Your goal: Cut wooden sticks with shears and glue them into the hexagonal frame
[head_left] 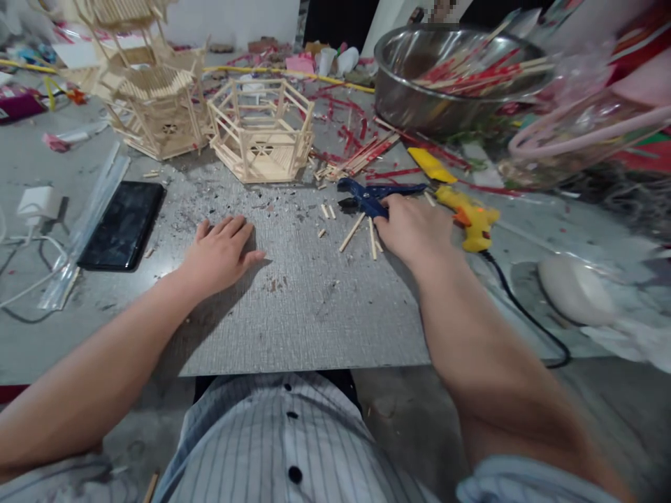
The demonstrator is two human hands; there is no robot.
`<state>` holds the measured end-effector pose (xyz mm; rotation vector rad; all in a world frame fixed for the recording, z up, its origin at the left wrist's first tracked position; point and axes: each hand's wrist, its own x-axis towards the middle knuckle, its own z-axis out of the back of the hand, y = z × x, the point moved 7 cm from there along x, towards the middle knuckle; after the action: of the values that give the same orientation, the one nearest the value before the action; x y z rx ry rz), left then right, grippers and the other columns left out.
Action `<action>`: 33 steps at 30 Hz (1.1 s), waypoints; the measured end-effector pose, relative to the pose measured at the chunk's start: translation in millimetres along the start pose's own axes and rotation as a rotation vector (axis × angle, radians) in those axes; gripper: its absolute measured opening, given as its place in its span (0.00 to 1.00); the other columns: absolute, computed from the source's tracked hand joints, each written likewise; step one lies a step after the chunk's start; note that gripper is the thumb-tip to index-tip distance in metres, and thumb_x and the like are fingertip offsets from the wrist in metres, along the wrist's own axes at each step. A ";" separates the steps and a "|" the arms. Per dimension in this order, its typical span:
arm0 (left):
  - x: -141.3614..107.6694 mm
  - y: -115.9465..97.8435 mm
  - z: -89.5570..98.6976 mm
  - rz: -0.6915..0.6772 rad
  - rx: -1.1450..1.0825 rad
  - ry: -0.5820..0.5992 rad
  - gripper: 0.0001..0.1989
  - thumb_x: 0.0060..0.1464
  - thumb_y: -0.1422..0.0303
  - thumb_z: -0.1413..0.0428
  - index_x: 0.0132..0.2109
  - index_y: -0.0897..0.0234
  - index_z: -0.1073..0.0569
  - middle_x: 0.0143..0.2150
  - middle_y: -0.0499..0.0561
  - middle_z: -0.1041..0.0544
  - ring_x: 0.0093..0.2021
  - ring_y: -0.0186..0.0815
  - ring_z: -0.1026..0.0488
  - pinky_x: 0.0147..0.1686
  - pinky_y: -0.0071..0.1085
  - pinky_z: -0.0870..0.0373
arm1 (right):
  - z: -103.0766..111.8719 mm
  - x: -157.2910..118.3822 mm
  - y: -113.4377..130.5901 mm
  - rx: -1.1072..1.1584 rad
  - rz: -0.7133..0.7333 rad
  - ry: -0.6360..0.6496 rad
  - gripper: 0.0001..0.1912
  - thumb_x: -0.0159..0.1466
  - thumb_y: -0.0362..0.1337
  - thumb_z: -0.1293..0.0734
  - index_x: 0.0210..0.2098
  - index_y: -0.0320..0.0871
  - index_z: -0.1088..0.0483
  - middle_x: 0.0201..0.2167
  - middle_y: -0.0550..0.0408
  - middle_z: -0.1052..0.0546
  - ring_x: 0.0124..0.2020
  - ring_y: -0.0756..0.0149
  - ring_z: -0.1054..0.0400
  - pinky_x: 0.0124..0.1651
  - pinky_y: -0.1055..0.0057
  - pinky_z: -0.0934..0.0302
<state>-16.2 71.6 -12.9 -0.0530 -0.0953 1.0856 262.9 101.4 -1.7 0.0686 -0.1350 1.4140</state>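
"Cutters w/ blue handles & dark jaws (361, 198): where?"

"On the grey textured tabletop (309, 300), at the person's bare R hand (422, 227), near short pale wooden sticks (352, 232). Step looks like tool handling, prob. pickup or set-down."

"Fingers?"

"R: thumb & forefinger by a handle, others mostly hidden; can't tell if the grip's closed. Bare L hand (217, 255): palm down, fingers slightly spread, thumb out, nothing held."

"Next move needs?"

"For a lift, prob. a full wrap on both handles, w/ jaws clear of the sticks. Pale hexagonal wooden frame (267, 166) stands upright farther back, apart from both hands."
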 end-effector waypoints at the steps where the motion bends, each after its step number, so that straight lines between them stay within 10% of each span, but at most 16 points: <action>1: 0.4 0.9 0.4 0.004 -0.001 0.001 0.26 0.64 0.55 0.55 0.61 0.68 0.34 0.65 0.65 0.36 0.65 0.55 0.40 0.60 0.58 0.46 | 1.2 0.2 1.4 0.009 0.009 -0.023 0.18 0.63 0.37 0.39 0.50 0.38 0.29 0.44 0.37 0.24 0.48 0.43 0.30 0.43 0.51 0.36; 13: 4.5 12.0 0.4 0.040 -0.092 -0.014 0.21 0.62 0.62 0.51 0.57 0.68 0.30 0.59 0.61 0.29 0.60 0.48 0.33 0.58 0.47 0.38 | 5.7 -13.3 38.6 0.280 0.314 -0.233 0.13 0.64 0.38 0.40 0.40 0.41 0.25 0.37 0.45 0.21 0.42 0.54 0.29 0.43 0.61 0.40; 21: 3.6 1.7 13.1 -0.083 -0.174 -0.154 0.13 0.62 0.66 0.50 0.35 0.67 0.24 0.45 0.57 0.21 0.47 0.42 0.26 0.50 0.42 0.34 | 10.5 -12.5 36.7 0.342 0.269 -0.204 0.21 0.66 0.47 0.41 0.20 0.45 0.34 0.20 0.52 0.28 0.26 0.63 0.33 0.29 0.67 0.52; 27: -1.0 -7.3 21.6 -0.229 -0.214 -0.258 0.17 0.62 0.62 0.51 0.29 0.64 0.27 0.38 0.55 0.20 0.43 0.41 0.25 0.47 0.41 0.34 | 59.4 21.3 4.6 0.481 0.185 -0.286 0.18 0.63 0.36 0.37 0.53 0.43 0.31 0.45 0.48 0.22 0.37 0.62 0.28 0.42 0.65 0.39; 33: -3.8 -9.1 22.7 -0.246 -0.226 -0.272 0.13 0.61 0.64 0.50 0.36 0.64 0.24 0.42 0.56 0.20 0.45 0.42 0.26 0.48 0.43 0.34 | 59.0 95.1 7.9 0.122 0.167 -0.098 0.18 0.65 0.36 0.41 0.50 0.41 0.27 0.48 0.43 0.23 0.49 0.51 0.30 0.50 0.58 0.39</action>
<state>-12.3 63.9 10.3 -0.0938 -0.4579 0.8279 266.2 188.3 69.3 0.2323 -0.1374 1.5854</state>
